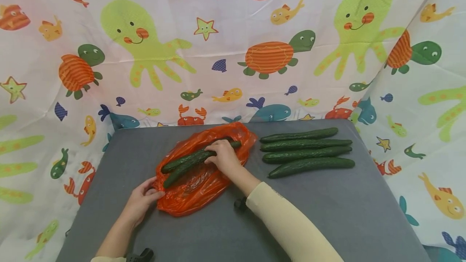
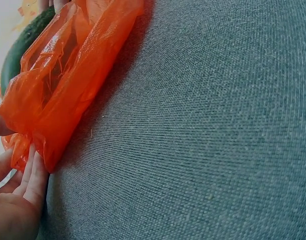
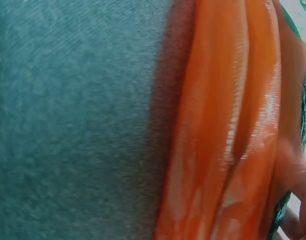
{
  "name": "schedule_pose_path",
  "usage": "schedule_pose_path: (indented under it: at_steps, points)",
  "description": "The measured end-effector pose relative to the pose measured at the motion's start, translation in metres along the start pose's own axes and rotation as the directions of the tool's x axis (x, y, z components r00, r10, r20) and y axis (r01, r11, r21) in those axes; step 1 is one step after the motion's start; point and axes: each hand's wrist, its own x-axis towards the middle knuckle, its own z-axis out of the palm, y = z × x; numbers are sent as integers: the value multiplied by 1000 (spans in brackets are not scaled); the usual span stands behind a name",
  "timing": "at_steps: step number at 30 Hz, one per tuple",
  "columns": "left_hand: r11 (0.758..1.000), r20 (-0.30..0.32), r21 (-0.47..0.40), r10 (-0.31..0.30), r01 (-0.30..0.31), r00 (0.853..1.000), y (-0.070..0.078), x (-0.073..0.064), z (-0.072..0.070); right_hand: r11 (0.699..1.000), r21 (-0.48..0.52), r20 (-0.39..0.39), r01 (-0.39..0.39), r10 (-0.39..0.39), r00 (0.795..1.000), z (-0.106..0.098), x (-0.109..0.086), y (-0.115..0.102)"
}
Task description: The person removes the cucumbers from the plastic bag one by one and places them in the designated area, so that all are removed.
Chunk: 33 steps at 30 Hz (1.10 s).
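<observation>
An orange plastic bag (image 1: pixel 182 203) lies spread on the grey table, with dark green cucumbers side by side on its opening. My right hand (image 1: pixel 225 160) reaches over from the right and grips the nearer cucumber (image 1: pixel 182 174) towards its far end. Behind that one lies another cucumber (image 1: pixel 174 165), partly covered by it and by the hand. At the bag's near left edge, my left hand (image 1: pixel 141 199) pinches the plastic between thumb and fingers. The left wrist view shows the gathered bag (image 2: pixel 88 65) at the left fingers; in the right wrist view the bag (image 3: pixel 213 125) partly hides the right fingers (image 3: pixel 293 172).
Several cucumbers (image 1: pixel 307 157) lie in a row to the right of the bag, roughly parallel. The grey tabletop (image 1: pixel 204 237) extends in front of the bag. A curtain (image 1: pixel 225 11) printed with sea animals hangs behind the table and along both sides.
</observation>
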Motion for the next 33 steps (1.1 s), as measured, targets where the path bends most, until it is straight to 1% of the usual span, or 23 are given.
schedule_pose_path:
  at_steps: [4,9,16,20,26,33]
  points:
    - [1000,-9,-4,-16,16,1000,0,1,0,1000,18,-29,23,-22,999,-6,0,-6]
    - [1000,1,-4,-22,22,1000,0,2,-1,999,46,-45,13,-11,999,-17,-1,-16]
    - [999,6,-40,-6,6,1000,0,1,0,998,66,-50,10,-7,999,-35,-5,-29]
    - [999,4,-34,-8,8,1000,0,0,0,997,68,-74,27,-22,997,-47,-11,-35]
    - [1000,4,-25,-13,13,1000,0,0,0,997,45,-119,55,-49,992,-62,-20,-34]
    - [1000,11,-17,-20,20,1000,1,-1,-1,998,37,-146,49,-43,988,-79,-29,-28]
